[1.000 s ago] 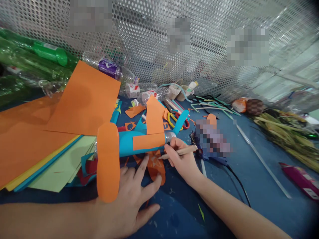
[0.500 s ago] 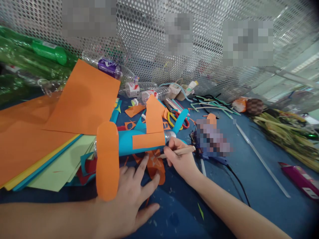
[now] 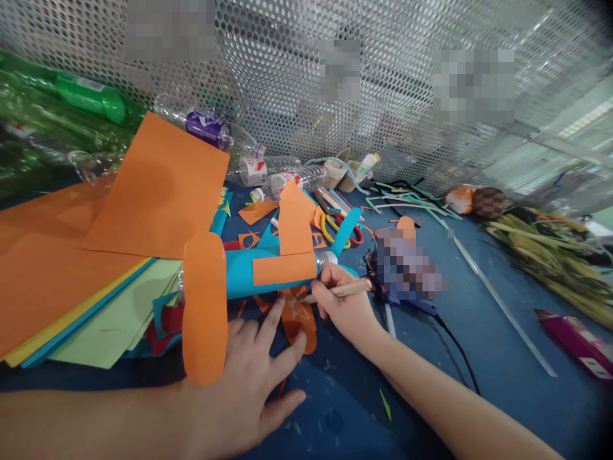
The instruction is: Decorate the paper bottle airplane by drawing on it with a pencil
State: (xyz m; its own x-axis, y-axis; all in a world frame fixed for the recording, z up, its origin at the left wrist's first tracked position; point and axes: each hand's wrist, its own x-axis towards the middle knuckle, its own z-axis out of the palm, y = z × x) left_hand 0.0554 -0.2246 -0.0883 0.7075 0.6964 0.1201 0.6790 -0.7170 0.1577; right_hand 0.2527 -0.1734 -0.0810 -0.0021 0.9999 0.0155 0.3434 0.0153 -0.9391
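My left hand (image 3: 261, 370) lies with fingers spread, its fingertips touching a rounded orange paper piece (image 3: 301, 332) on the blue table. That piece bears a pale star-like outline. In my right hand (image 3: 342, 300) is a pencil (image 3: 352, 287), its tip on the orange piece. Just beyond both hands rests a plastic bottle wrapped in blue paper (image 3: 239, 271). A long rounded orange strip (image 3: 205, 306) crosses its left end, an upright orange piece (image 3: 294, 220) stands on its body, and a blue paper tab (image 3: 348, 229) rises near its neck.
Stacked coloured paper sheets (image 3: 110, 326) lie at left, under a large orange sheet (image 3: 158, 191). Behind are clear bottles (image 3: 287, 182), green bottles (image 3: 90, 96) and scissors (image 3: 330, 233). To the right lie a black cable (image 3: 457, 348), straws (image 3: 498, 300), dried husks (image 3: 550, 255) and a magenta box (image 3: 575, 345).
The pencil's back end has tipped slightly left and down, while its tip remains on the orange piece. My left hand stays in place; the view has shifted slightly.
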